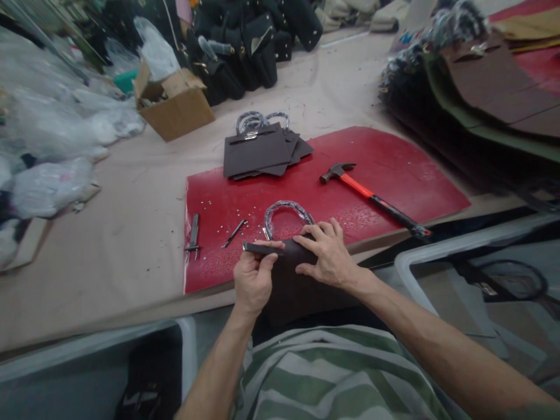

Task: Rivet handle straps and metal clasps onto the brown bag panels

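Note:
At the near edge of the red board (385, 157), my left hand (254, 284) pinches a dark strap (261, 249) with a shiny metal end. The strap lies against the top of a dark brown bag panel (286, 283), which hangs down toward my lap. Behind its top edge stands a handle (286, 204) wrapped in clear plastic. My right hand (330, 256) grips the panel's top edge, fingers over the top and thumb on the near face. Left of my hands lie a thin metal punch (234, 233), a pronged tool (193, 236) and several tiny pale studs.
A claw hammer (367, 195) with an orange and black handle lies at the right. Stacked bag panels (256, 153) sit behind. Further off are a cardboard box (179, 108), black bags (245, 52) and a large pile of panels (494, 87). Grey bins (190, 350) flank me.

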Action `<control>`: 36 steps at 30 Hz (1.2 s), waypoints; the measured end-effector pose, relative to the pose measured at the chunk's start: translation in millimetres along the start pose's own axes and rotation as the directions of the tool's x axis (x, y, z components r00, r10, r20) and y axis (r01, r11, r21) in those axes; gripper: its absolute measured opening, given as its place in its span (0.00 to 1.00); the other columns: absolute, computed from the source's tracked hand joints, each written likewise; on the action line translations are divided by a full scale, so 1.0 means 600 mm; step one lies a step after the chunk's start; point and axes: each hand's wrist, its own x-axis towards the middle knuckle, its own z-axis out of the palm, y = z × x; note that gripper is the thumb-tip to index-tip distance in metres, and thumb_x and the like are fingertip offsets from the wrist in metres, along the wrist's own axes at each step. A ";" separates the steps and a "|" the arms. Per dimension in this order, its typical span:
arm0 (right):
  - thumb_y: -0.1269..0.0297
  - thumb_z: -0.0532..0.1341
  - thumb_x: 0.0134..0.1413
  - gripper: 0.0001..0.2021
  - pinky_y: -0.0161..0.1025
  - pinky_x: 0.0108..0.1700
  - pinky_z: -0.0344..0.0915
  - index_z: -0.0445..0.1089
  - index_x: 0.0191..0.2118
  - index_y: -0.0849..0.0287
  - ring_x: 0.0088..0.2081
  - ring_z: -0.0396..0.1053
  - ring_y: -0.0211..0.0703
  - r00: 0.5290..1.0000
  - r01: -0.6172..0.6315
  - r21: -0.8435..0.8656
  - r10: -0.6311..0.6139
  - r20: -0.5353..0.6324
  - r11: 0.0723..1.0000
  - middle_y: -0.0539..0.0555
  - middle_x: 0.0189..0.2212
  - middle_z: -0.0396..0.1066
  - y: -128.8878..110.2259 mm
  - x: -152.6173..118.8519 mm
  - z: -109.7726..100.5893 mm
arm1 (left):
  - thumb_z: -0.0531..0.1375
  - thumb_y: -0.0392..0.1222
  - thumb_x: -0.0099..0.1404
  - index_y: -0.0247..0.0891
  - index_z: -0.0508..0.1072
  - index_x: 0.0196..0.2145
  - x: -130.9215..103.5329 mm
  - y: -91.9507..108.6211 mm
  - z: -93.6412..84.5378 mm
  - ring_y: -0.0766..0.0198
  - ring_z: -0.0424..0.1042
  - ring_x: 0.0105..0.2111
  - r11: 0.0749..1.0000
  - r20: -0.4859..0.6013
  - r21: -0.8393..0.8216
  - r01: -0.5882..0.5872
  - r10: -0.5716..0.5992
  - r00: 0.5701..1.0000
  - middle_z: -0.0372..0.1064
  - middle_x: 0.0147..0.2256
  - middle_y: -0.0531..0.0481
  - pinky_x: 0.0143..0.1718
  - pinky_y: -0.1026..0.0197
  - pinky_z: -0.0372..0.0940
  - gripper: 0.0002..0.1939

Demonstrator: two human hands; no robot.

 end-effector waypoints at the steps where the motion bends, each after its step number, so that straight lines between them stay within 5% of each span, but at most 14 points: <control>1: 0.49 0.72 0.44 0.31 0.67 0.65 0.41 0.72 0.56 0.51 0.54 0.59 0.60 1.000 -0.002 0.006 0.002 -0.011 1.000 0.56 0.54 0.68 0.000 0.000 0.002 | 0.61 0.44 0.69 0.39 0.72 0.44 0.001 -0.004 0.001 0.59 0.80 0.42 0.999 0.002 0.040 -0.026 0.026 1.000 0.79 0.42 0.46 0.49 0.55 0.75 0.08; 13: 0.49 0.73 0.43 0.30 0.68 0.65 0.42 0.73 0.54 0.51 0.55 0.59 0.61 0.999 -0.020 0.053 0.022 -0.041 0.998 0.56 0.54 0.69 0.003 0.001 0.006 | 0.57 0.40 0.71 0.40 0.72 0.45 -0.017 -0.054 0.006 0.56 0.75 0.54 0.873 0.034 0.411 -0.262 0.273 0.961 0.79 0.43 0.47 0.62 0.46 0.66 0.07; 28: 0.48 0.74 0.42 0.32 0.70 0.65 0.40 0.74 0.55 0.52 0.55 0.58 0.61 0.999 -0.046 0.064 0.046 0.003 0.997 0.57 0.55 0.68 0.000 0.008 -0.002 | 0.57 0.42 0.71 0.39 0.73 0.45 -0.002 -0.047 0.012 0.58 0.77 0.50 0.881 0.096 0.433 -0.192 0.167 0.981 0.80 0.42 0.47 0.64 0.48 0.64 0.08; 36: 0.49 0.74 0.41 0.31 0.66 0.65 0.42 0.75 0.53 0.51 0.55 0.58 0.59 0.999 -0.041 0.062 0.041 -0.007 0.997 0.56 0.54 0.69 0.000 0.006 0.000 | 0.58 0.40 0.71 0.38 0.72 0.44 0.003 -0.050 0.015 0.59 0.79 0.45 0.837 0.156 0.394 -0.379 0.346 0.925 0.80 0.41 0.47 0.61 0.46 0.67 0.06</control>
